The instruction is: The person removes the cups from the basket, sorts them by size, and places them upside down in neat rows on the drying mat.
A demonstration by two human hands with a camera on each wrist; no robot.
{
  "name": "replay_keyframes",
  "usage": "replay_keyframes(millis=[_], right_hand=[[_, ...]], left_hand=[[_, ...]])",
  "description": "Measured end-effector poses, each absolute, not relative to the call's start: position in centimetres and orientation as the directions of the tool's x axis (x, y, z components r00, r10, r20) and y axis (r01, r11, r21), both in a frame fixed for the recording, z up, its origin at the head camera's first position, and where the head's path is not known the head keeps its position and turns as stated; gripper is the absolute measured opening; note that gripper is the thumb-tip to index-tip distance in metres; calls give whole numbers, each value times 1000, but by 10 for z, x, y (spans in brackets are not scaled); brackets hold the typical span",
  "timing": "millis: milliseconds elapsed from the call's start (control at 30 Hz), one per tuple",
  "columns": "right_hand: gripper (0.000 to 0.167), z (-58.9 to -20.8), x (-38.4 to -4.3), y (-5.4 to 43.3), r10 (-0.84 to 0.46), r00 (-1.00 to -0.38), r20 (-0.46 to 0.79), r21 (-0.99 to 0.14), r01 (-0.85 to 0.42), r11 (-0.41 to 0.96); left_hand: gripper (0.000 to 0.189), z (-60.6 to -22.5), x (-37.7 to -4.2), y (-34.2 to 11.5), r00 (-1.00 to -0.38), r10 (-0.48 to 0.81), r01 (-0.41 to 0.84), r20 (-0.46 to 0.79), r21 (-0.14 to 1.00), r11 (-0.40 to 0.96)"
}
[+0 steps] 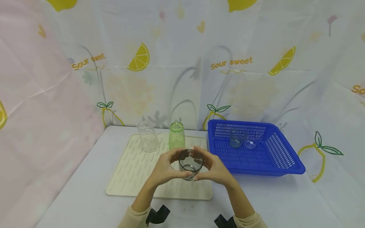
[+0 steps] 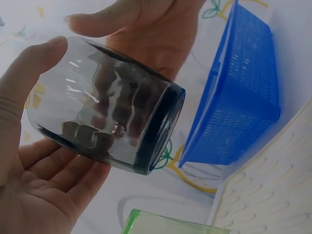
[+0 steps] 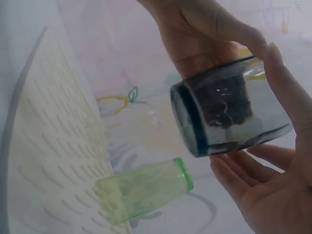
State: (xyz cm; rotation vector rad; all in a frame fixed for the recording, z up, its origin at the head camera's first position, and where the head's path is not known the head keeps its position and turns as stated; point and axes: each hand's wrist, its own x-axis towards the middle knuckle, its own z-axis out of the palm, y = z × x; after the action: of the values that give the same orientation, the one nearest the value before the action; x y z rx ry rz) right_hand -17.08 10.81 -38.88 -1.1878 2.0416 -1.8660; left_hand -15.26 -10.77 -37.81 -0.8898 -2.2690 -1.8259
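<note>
Both hands hold a smoky grey drinking glass point(image 1: 190, 161) above the front right part of a cream drying mat point(image 1: 125, 177). Its mouth faces up and its thick dark base point(image 2: 163, 129) points down toward the mat. My left hand point(image 1: 166, 167) grips the glass from the left, thumb near the rim and fingers around the far side. From the right, my right hand point(image 1: 215, 167) holds it the same way. Behind the hands a green glass point(image 1: 177, 137) stands on the mat, thick green end up. A clear glass point(image 1: 149, 139) stands to its left.
A blue plastic basket point(image 1: 256, 171) stands right of the mat, with clear glassware point(image 1: 236, 139) lying inside. The white-covered table point(image 1: 82, 186) meets a lemon-print cloth backdrop point(image 1: 171, 85) behind.
</note>
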Motion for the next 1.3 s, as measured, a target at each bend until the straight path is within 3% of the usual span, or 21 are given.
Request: replay_keyframes(millis=[200, 433, 700, 900, 1300], right_hand=[[76, -414, -171, 106, -628, -684, 371, -914, -389, -116], [75, -434, -167, 95, -623, -682, 384, -923, -298, -243], [64, -439, -164, 89, -557, -716, 421, -898, -244, -365], [59, -437, -164, 93, -540, -698, 471, -859, -223, -460], [55, -427, -166, 109, -488, -750, 446, -878, -260, -403]], left_hand=[[62, -378, -155, -110, -834, 355, 482, 423, 871, 95], [62, -375, -155, -107, -829, 357, 481, 431, 874, 61], [63, -376, -156, -107, -830, 363, 467, 423, 884, 36], [68, -376, -156, -110, -825, 367, 464, 429, 886, 9], [72, -381, -157, -118, -824, 396, 443, 406, 896, 2]])
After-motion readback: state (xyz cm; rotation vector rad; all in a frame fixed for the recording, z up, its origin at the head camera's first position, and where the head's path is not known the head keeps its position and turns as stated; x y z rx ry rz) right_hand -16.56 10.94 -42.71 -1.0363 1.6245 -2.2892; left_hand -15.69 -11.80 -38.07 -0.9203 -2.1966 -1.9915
